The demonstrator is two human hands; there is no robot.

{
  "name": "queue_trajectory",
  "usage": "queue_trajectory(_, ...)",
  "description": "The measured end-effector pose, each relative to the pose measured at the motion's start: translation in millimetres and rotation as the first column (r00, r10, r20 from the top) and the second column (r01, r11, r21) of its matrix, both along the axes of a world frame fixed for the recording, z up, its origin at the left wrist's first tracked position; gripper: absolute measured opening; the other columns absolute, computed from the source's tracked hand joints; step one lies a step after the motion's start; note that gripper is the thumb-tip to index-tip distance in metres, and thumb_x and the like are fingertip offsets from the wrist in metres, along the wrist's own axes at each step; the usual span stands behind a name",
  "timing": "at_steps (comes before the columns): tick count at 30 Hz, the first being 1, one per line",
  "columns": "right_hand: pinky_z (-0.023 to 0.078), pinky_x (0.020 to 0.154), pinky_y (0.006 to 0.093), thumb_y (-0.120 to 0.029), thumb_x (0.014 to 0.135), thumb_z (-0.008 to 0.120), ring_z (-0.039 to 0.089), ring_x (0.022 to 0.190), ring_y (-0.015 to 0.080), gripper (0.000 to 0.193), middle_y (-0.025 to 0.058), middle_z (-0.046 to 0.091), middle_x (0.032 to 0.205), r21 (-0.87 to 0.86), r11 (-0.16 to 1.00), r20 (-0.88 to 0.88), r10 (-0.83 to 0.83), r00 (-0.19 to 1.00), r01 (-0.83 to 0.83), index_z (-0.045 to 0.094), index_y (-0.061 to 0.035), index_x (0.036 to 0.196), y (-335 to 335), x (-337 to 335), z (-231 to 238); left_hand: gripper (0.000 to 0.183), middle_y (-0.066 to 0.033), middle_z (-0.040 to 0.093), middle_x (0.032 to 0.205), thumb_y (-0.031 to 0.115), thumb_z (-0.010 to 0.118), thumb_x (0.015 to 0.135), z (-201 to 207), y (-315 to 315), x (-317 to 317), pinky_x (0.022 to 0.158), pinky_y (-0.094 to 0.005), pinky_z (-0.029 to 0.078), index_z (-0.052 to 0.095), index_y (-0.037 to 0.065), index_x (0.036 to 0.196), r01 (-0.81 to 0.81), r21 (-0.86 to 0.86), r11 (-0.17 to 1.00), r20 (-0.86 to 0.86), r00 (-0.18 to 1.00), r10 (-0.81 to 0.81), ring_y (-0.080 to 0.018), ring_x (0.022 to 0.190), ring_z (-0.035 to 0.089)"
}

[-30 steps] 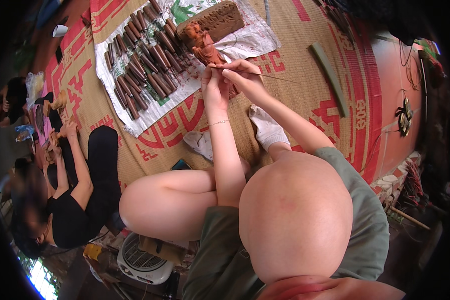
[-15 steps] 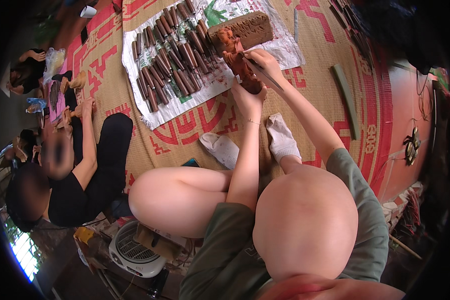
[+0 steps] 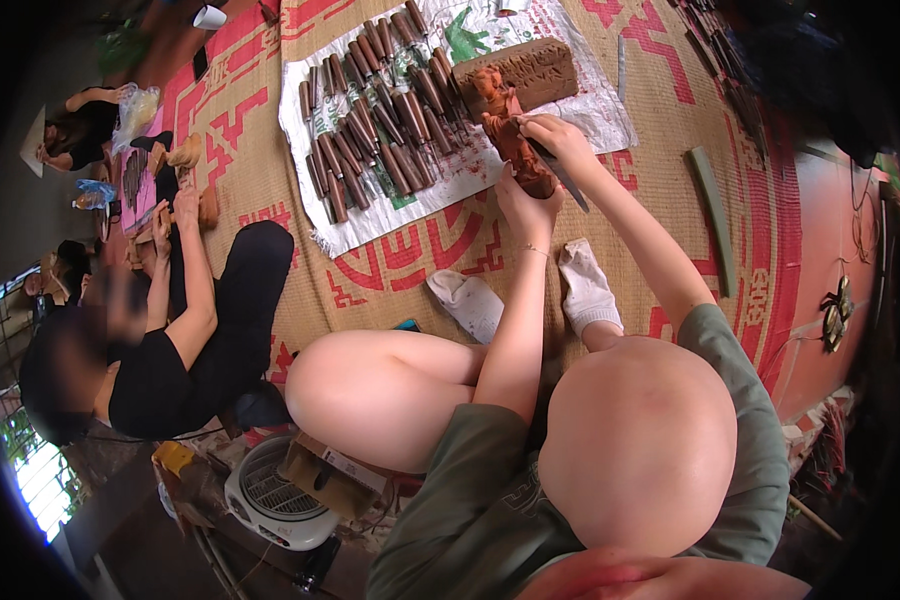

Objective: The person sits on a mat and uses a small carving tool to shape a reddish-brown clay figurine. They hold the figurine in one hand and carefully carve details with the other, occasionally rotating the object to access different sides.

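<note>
My left hand is wrapped round the lower end of a reddish-brown carved wooden figure. The figure's upper end lies against a brown wooden block with a rough, carved-looking surface. In my right hand is a slim carving tool with a flat metal blade, pinched close against the middle of the figure. One end of the tool points back toward my right forearm; its other end is hidden by my fingers and the figure.
Several wooden-handled carving tools lie in rows on a white plastic sheet over a patterned straw mat. A grey-green strip rests at right. Another person works wood at left, near a white fan-like appliance.
The whole view has shifted, so the scene sits farther right. My right hand and the blade have tilted steeper against the figure. The other person's hands have moved slightly.
</note>
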State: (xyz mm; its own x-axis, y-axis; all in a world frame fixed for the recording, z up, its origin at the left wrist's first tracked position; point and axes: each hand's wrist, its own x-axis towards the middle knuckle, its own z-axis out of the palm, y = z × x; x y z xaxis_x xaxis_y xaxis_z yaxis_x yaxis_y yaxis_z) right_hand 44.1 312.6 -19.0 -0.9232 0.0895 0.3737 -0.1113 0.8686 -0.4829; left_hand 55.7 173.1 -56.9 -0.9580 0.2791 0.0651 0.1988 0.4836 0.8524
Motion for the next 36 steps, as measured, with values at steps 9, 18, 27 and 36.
queue_trajectory(9,0.05,0.087,0.0384,-0.003,0.073,0.055,0.057,0.11,0.032,0.028,0.0139,0.061,0.115,0.045,0.995,0.109,0.089,0.99,-0.094,0.056,-0.0014,0.101,4,2,17,0.079,-0.0275,0.051,0.108,0.018,0.079,0.061,13,1,-3,0.09,-0.0463,0.043,0.039,-0.008,0.125,-0.012,-0.033,0.999,0.058,0.998,0.014,-0.0431,0.103,0.052)
queue_trajectory(18,0.046,0.096,0.041,-0.003,0.081,0.051,0.051,0.119,0.0384,0.026,0.0222,0.052,0.128,-0.033,0.999,0.011,-0.006,1.0,0.007,0.055,0.0005,0.107,-19,8,-28,0.077,-0.0254,0.051,0.109,0.018,0.075,0.065,-14,-6,-4,0.086,-0.0483,0.044,0.039,0.0,0.131,-0.025,-0.038,0.999,-0.057,0.998,0.023,-0.0436,0.1,0.051)
queue_trajectory(27,0.047,0.092,0.0386,-0.001,0.082,0.052,0.053,0.115,0.0377,0.014,0.0206,0.046,0.135,-0.137,0.99,0.155,0.044,0.987,-0.023,0.05,-0.0003,0.095,-15,8,-9,0.075,-0.0245,0.054,0.106,0.023,0.079,0.063,0,-4,0,0.085,-0.0465,0.044,0.044,-0.002,0.125,-0.048,-0.011,0.999,-0.007,0.999,0.048,-0.0423,0.099,0.053)
queue_trajectory(36,0.045,0.098,0.0405,0.0,0.08,0.054,0.055,0.113,0.0359,0.01,0.0199,0.054,0.126,-0.055,0.998,0.004,-0.007,1.0,0.007,0.049,-0.0004,0.089,-15,2,-23,0.065,-0.0216,0.053,0.113,0.019,0.072,0.068,16,-5,1,0.086,-0.0453,0.045,0.046,0.003,0.125,-0.071,-0.051,0.996,0.062,0.995,0.074,-0.0404,0.104,0.051)
